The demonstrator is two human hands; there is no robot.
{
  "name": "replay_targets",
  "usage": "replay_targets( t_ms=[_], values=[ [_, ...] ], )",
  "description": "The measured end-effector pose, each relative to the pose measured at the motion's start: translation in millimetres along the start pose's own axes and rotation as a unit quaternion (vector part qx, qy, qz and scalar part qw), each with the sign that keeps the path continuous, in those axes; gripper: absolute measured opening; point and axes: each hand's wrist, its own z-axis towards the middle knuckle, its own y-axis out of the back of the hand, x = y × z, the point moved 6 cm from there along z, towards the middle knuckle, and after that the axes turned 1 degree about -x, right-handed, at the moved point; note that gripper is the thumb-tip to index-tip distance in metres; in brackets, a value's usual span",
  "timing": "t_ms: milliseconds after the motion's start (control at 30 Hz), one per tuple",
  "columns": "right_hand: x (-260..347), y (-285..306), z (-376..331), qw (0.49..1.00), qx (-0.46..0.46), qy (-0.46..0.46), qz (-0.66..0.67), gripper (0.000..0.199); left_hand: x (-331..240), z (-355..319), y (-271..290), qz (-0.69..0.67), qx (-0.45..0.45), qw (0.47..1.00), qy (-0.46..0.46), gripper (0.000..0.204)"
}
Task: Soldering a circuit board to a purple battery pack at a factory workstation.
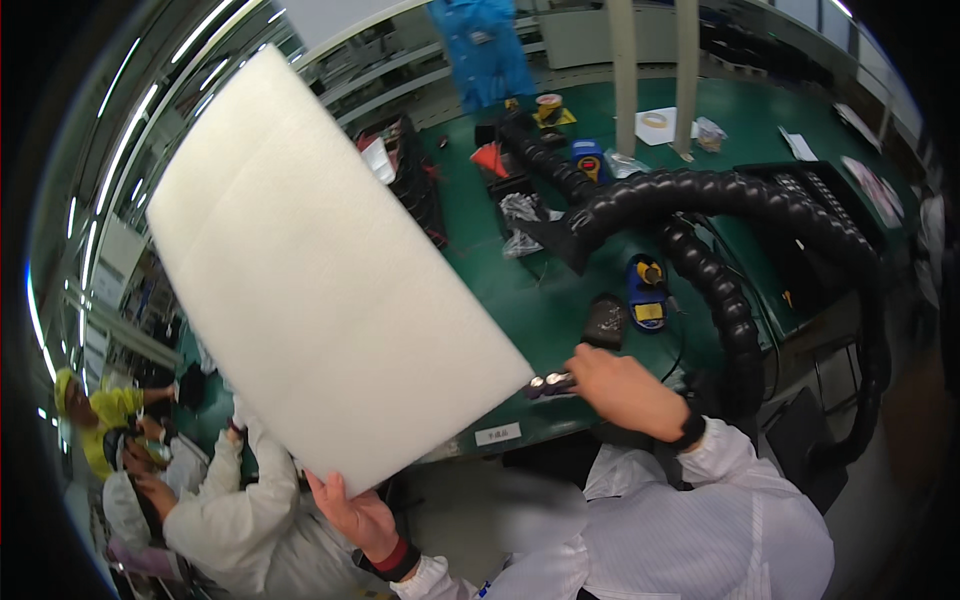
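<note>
A large white foam sheet (320, 270) stands tilted and fills the left and middle of the view. At its lower edge my left hand (358, 515) is closed, with the thumb on the near face and the other fingers mostly hidden behind. My right hand (628, 393) is at the front edge of the green table, fingers curled round one end of a small dark piece with shiny, rounded metal parts (550, 384). Its kind does not show. Just beyond that hand sits a dark, speckled block (605, 321), and beside it a blue stand with yellow parts (648, 292).
Thick black ribbed hoses (740, 190) arch over the green table (470, 280). Black bins (400, 175) and a blue tape-measure-like device (588, 158) stand farther back. A white label (498, 434) marks the front edge. Co-workers (240, 500) sit at the left.
</note>
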Motion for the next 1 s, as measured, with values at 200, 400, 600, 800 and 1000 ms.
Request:
replay_targets(
  t_ms=[200, 400, 600, 800, 1000],
  values=[
    [16.4, -66.9, 28.1, 0.992, -0.041, 0.081, -0.091, 0.015, 23.0, 34.9, -77.2, -0.065, 0.065, 0.995, 0.048, 0.045],
    [2.2, -89.9, 41.8, 0.994, 0.051, 0.065, -0.074, 0.016, 57.9, 50.3, -98.9, -0.124, 0.042, 0.989, 0.064, 0.047],
    [-9.4, -88.5, 55.1, 0.992, 0.086, -0.005, 0.088, 0.033, 60.7, 55.1, -96.5, -0.12, 0.054, 0.988, 0.075, 0.049],
    [-8.6, -59.7, 55.6, 0.994, 0.016, -0.018, 0.108, 0.055, 79.0, 54.0, -89.7, -0.138, 0.042, 0.985, 0.091, 0.05],
    [19.1, 34.7, 25.4, 0.77, -0.153, -0.014, 0.619, 0.091, 78.0, 32.9, -91.8, -0.083, 0.067, 0.993, 0.047, 0.056]
  ],
)
